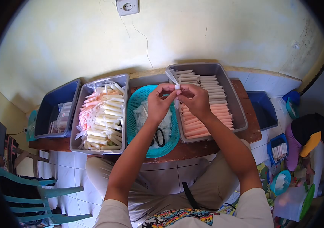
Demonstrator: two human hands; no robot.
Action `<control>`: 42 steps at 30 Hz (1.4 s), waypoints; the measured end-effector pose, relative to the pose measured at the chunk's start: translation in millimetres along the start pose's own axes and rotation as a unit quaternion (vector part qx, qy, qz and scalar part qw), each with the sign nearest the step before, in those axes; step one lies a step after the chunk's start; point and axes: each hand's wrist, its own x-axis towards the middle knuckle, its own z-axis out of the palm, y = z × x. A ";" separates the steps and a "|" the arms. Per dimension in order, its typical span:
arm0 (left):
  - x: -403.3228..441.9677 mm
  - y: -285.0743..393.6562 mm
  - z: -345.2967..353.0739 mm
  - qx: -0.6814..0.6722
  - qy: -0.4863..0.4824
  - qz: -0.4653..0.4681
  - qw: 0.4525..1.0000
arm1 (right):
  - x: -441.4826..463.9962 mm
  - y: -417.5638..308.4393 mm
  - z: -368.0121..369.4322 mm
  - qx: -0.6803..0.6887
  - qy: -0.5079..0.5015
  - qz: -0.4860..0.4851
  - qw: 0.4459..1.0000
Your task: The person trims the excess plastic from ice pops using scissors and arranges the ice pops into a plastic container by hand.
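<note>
While forearms stretch over red-brown wooden tabletop, left hand and right hand meet, fingers nearly closed, both pinching one small white-and-clear plastic piece, presumably for steadiness. Beneath: one round turquoise plastic basket, one black-looped tool inside, probably central for easy reach. Two grey rectangular plastic tubs flank it, slim pastel sticks too many to count. Beyond: one white wall socket.

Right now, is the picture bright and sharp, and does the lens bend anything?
Head view: left hand and right hand well lit and fairly sharp, though fine detail of the plastic they pinch is hard to read; head view: soft shadows on the wall behind the bins; head view: strong wide-angle bending, a dark round border, blur toward the far right.
</note>
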 end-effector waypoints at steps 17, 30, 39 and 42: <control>-60.3 52.9 -83.1 0.374 -0.039 0.134 0.917 | -23.1 -32.7 54.6 0.194 -0.079 0.160 0.965; -71.7 51.5 -84.7 0.375 -0.064 0.050 0.924 | -15.7 -22.1 56.6 0.174 -0.111 0.214 0.955; -83.4 56.8 -110.1 0.397 -0.045 0.050 0.915 | -11.9 -29.8 51.6 0.192 -0.054 0.244 0.949; -81.4 58.1 -116.6 0.429 -0.061 0.060 0.899 | -12.3 -34.6 52.7 0.196 -0.057 0.247 0.947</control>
